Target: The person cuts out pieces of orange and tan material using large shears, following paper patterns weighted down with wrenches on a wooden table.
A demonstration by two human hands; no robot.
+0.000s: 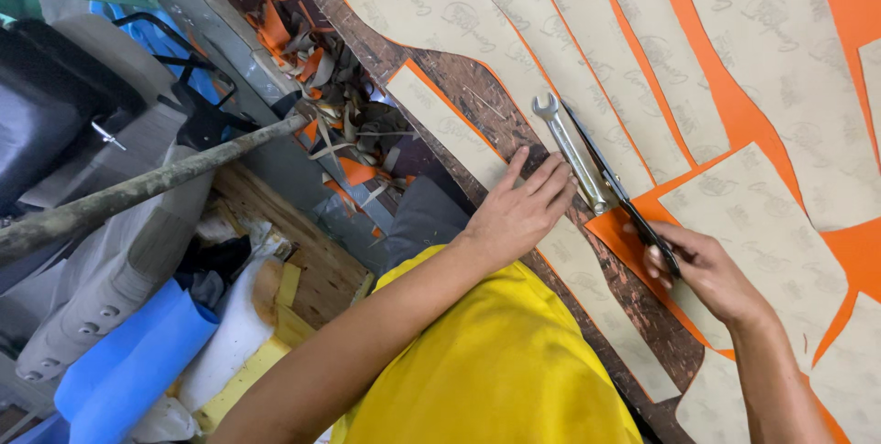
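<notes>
Cutting along a wrench straightedge on the bench.
Left hand flat, pinning the wrench (long axis diagonal); right hand closed on the knife, alongside.

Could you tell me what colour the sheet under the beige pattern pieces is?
Orange sheet, clearest in the head view.

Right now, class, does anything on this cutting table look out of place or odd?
A metal spanner lies on the beige pattern sheets, seemingly used as a weight beside the left hand. Offcut scraps are heaped off the table's edge.
</notes>
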